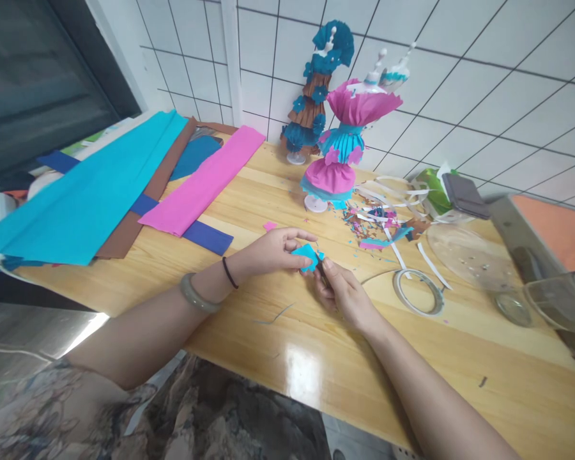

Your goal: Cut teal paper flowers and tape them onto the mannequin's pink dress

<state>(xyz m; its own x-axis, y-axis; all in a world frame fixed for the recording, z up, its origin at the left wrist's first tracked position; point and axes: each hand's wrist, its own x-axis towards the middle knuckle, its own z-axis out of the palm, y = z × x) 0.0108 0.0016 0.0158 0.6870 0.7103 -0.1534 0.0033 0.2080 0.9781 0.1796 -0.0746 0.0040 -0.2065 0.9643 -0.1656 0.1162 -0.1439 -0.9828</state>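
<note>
My left hand pinches a small turquoise piece of crepe paper between thumb and fingers, just above the table. Close against its right edge, my right hand is closed around small dark scissors, mostly hidden by the fingers. A little pink paper scrap lies behind my left wrist. Beyond the hands stands a doll-like figure in pink and turquoise crepe paper on a white round base. Behind it is a similar figure in brown and teal paper.
Turquoise and pink crepe sheets lie at left over brown and dark blue ones. At right are paper clippings, a tape roll, a phone and a clear container. A tiled wall rises behind.
</note>
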